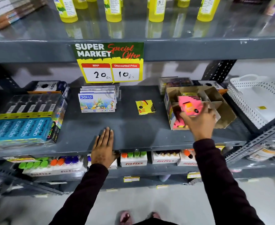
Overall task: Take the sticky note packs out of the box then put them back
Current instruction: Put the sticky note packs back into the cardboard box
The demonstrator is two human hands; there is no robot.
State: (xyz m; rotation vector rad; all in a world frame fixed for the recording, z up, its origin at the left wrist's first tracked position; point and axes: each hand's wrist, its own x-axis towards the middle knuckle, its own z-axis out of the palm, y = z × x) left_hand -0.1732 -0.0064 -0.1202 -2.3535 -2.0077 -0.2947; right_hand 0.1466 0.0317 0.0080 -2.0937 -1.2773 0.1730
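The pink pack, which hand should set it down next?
Right. The right hand already grips the pink pack above the box; the left hand lies flat on the shelf.

You have bare shelf [133, 127] between the Doms boxes [97, 103] and divided box [198, 108] (one yellow pack [145, 107] intrudes).

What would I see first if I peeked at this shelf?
Probably the bright pink sticky note pack in the right hand, above the cardboard box on the right. Next, the big Special Offer sign hanging from the shelf above, then the yellow pack lying alone mid-shelf.
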